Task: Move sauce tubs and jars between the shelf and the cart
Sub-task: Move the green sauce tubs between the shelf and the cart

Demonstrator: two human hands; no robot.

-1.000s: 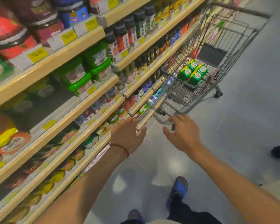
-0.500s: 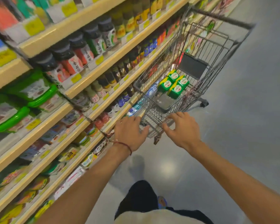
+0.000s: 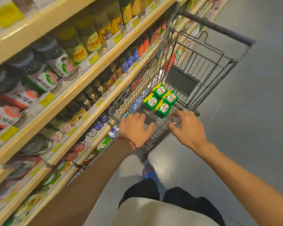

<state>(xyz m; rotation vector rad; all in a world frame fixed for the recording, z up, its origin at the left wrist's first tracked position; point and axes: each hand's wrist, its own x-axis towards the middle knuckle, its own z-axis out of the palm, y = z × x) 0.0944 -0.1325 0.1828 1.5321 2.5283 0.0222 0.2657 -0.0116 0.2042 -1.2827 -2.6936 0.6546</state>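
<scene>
A wire shopping cart (image 3: 207, 74) stands beside the shelf (image 3: 82, 74), its dark handle at the far end. Several green sauce tubs with yellow lids (image 3: 160, 101) sit together on the cart's floor. My left hand (image 3: 134, 129) lies on the near rim at the cart's left corner, fingers apart, thumb spread. At the near right corner, my right hand (image 3: 186, 126) curls its fingers over the rim. Dark-lidded jars (image 3: 95, 93) line the middle shelf board, level with the cart. Neither hand holds a tub or jar.
Taller bottles and yellow-labelled jars (image 3: 91, 38) fill the upper shelf. Packets and small tubs (image 3: 103, 142) lie on the lowest boards by my left wrist. Grey floor (image 3: 252, 128) stretches to the right of the cart. My foot in a blue shoe (image 3: 149, 172) is below the cart.
I have stepped forward along the aisle, so the cart is much closer. Both hands have reached its near rim, and the right hand's fingers have closed over the wire.
</scene>
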